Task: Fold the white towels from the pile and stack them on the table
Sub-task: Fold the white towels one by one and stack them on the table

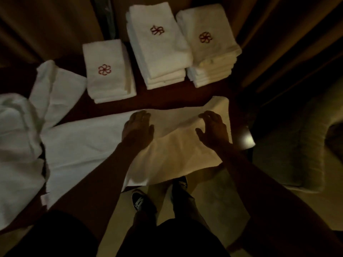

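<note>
A dim room seen from above, with a dark wooden worktop (176, 95) running across the middle of the frame and brown curtains (46, 25) hanging behind it.

At centre, the person's left hand (138, 127) lies flat, fingers straight and together, on a long white terry towel (89, 145) spread widthways along the near edge of the worktop. Just right of it, the right hand (213, 128) is open with fingers spread and slightly bent over the same towel. Whether it touches the cloth cannot be told. Neither hand grips anything. The towel's near edge droops over the worktop edge towards the person's dark shoes (139, 201) on the floor.

Beyond the hands, in the upper centre, stand three stacks of folded white towels, each with a red flower emblem on top: a low left stack (107, 71), a taller middle stack (157, 43) and a right stack (206, 38). At the left edge sits the rumpled pile of unfolded white towels (14, 136).

The towel looks soft, limp and light. It will likely sag and crease unless smoothed flat, so it is probably best pinched at two corners of one short end.
</note>
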The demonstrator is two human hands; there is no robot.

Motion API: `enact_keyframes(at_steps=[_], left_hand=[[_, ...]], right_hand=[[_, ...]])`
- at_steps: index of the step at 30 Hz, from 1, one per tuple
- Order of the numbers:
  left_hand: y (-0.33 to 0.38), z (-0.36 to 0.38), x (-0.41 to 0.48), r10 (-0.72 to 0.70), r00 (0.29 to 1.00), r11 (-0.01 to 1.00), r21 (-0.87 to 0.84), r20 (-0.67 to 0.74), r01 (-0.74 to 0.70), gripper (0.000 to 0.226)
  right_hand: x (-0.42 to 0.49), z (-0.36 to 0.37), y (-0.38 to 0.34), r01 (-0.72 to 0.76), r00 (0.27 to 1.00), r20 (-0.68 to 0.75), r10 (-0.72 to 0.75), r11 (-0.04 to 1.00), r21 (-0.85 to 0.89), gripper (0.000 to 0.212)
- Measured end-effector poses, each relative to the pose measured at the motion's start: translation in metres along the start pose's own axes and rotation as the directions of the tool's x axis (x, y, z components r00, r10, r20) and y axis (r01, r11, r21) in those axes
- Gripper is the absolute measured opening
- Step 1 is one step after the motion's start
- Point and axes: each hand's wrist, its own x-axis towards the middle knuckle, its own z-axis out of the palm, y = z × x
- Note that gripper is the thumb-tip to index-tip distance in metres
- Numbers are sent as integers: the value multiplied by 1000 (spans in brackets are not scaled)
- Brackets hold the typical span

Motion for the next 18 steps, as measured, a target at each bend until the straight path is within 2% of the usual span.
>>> enact_keyframes(at_steps=[4,8,14,18], left_hand=[[55,27,25,58,998,998,5,32,-59,46],[91,53,40,16,995,998,57,99,-22,47],[99,62,69,-66,994,995,85,91,58,52],[98,59,90,-95,986,995,51,134,89,63]], right_hand=[[14,-8,44,-72,996,45,71,997,12,75],[30,0,74,-141,975,172,143,990,-25,91],[71,0,95,-111,988,115,102,991,75,84],[104,-7,98,-141,984,134,118,975,171,93]])
